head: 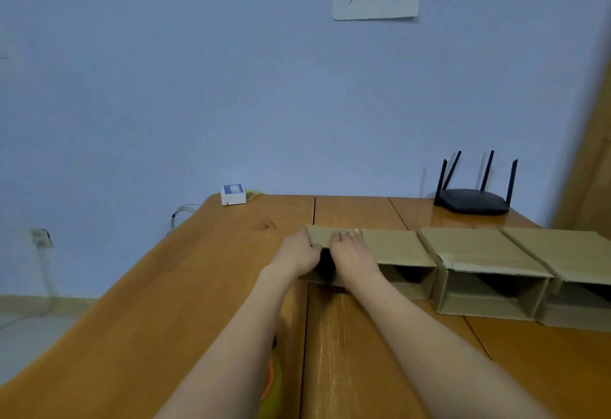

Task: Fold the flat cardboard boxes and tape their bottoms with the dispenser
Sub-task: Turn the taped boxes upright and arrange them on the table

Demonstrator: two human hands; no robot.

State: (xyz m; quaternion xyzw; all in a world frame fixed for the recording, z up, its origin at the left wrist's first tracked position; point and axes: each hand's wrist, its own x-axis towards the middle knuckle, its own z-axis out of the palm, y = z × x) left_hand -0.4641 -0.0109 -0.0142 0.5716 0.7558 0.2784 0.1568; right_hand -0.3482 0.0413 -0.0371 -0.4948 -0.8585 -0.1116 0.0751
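both hands [327, 253] on leftmost box [393, 246]

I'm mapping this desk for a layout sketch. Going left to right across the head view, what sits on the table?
White adapter box → box under both hands → second folded box → third folded box.

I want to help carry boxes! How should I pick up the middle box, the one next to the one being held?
Probably grip the middle box by its top panel's near edge, coming from the front: its open mouth faces you, so fingers can slip inside. Neighbouring boxes crowd its sides. The left hand and right hand grip theirs that way.
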